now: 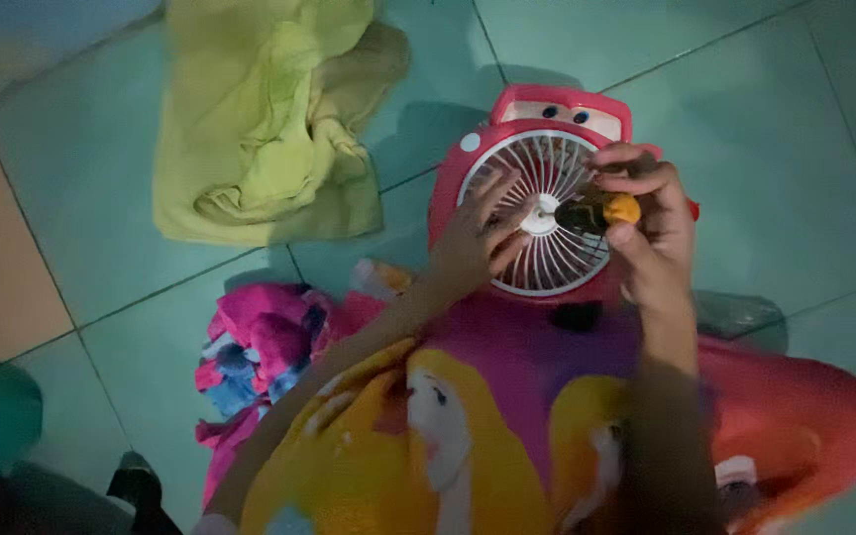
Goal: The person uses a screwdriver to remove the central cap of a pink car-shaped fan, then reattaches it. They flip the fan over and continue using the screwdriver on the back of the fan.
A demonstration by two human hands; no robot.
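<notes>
Small red fan sits propped on the lap over the tiled floor, grille up so it's easy to get at. Left hand rests on the white grille, fingers spread to steady it, while right hand has its fingers pinched around a yellow-handled screwdriver aimed at the hub. Yellow cloth lies off to the side.

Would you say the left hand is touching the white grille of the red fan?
Touching: the head view shows the left hand with fingers spread flat on the fan's white grille.

Both forearms are extended forward from below. The left hand is laid flat, fingers spread and slightly bent. The right hand is curled, thumb and fingertips pinched together, wrist bent inward.
</notes>
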